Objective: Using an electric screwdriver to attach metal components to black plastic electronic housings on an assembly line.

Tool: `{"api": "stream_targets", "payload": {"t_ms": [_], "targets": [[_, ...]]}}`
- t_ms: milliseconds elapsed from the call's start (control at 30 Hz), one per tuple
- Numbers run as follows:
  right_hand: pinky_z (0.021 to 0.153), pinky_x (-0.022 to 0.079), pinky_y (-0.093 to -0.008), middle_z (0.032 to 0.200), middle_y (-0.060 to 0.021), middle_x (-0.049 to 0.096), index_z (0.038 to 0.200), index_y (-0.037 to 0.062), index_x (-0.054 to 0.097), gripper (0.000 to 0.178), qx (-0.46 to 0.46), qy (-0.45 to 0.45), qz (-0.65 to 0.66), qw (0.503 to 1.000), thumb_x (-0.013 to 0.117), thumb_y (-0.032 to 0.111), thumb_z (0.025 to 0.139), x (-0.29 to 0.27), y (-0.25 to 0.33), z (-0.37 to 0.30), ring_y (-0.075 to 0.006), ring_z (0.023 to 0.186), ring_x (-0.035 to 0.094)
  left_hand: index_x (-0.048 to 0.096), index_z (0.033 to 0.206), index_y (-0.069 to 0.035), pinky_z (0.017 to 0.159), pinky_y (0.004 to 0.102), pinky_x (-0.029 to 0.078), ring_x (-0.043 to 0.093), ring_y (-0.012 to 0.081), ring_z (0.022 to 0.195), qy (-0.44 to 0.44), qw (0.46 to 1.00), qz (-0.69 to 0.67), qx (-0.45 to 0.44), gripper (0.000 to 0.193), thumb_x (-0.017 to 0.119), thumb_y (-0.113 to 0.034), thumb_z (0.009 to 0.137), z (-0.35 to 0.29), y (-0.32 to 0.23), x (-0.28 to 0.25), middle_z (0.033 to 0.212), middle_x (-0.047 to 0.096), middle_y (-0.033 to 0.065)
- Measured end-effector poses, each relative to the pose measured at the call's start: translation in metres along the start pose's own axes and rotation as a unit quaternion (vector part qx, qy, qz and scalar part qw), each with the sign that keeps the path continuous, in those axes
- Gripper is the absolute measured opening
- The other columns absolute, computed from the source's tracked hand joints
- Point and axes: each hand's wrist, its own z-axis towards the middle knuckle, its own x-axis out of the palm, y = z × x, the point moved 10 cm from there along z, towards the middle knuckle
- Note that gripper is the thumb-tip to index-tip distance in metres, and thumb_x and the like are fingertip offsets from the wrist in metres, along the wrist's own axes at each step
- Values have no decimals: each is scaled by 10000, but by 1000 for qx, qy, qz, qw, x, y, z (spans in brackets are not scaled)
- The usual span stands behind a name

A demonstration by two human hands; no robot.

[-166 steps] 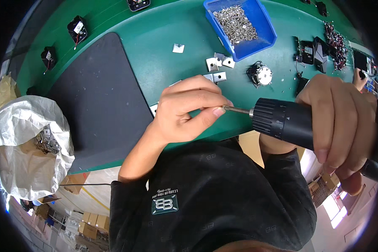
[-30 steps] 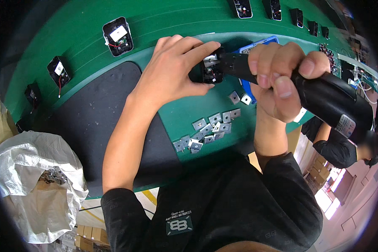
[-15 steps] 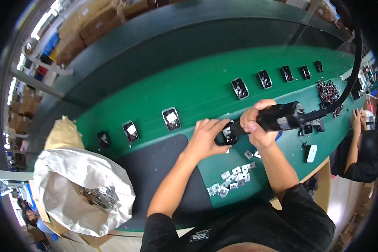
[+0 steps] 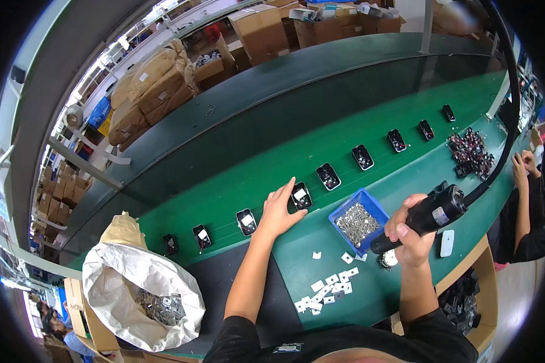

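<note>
My left hand (image 4: 276, 212) reaches onto the green belt, its thumb and fingers around the two ends of a small black case (image 4: 301, 195) with a white square piece inside. The case sits on the belt in a row of similar cases. My right hand (image 4: 410, 237) is wrapped round a black corded power screwdriver (image 4: 436, 212). Its nose points down and left, beside a blue tray (image 4: 378, 209) of small silver screws. Square metal plates (image 4: 327, 289) lie scattered on the green table between my forearms. A round white-topped part (image 4: 389, 259) is partly hidden below the screwdriver's nose.
More black cases (image 4: 363, 157) line the belt on both sides. A white sack (image 4: 103, 290) of metal pieces stands at left by a dark mat (image 4: 224, 278). Wired parts (image 4: 469, 151) are heaped at right, near a phone (image 4: 447, 243) and another person's hands (image 4: 521, 166).
My left hand has carried the case from under the screwdriver up to the belt. The screwdriver has swung down and right, away from it. The view has shifted, uncovering the blue tray.
</note>
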Motion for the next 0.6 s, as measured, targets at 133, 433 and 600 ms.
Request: {"api": "stream_targets", "payload": {"t_ms": [133, 433, 600], "targets": [[494, 410, -236, 633, -58, 532, 1064, 2, 469, 422, -11, -4, -56, 998, 681, -2, 700, -13, -4, 4, -114, 511, 493, 307, 1434, -105, 1057, 487, 244, 287, 404, 1306, -39, 999, 17, -6, 871, 725, -292, 693, -22, -19, -7, 1458, 250, 235], [525, 368, -212, 699, -18, 538, 1050, -2, 528, 403, 26, 9, -126, 992, 643, -131, 686, -16, -41, 9, -70, 591, 491, 602, 1030, -48, 816, 391, 463, 538, 275, 1017, 49, 971, -22, 235, 283, 654, -153, 773, -106, -147, 49, 1083, 565, 116], [654, 449, -219, 784, -7, 568, 1049, 7, 574, 374, 73, 21, -108, 991, 686, -96, 708, -27, -56, 4, -61, 702, 533, 603, 1090, -54, 853, 392, 463, 535, 285, 1017, 112, 964, -13, 243, 334, 662, -152, 776, -107, -161, 78, 1098, 563, 108]]}}
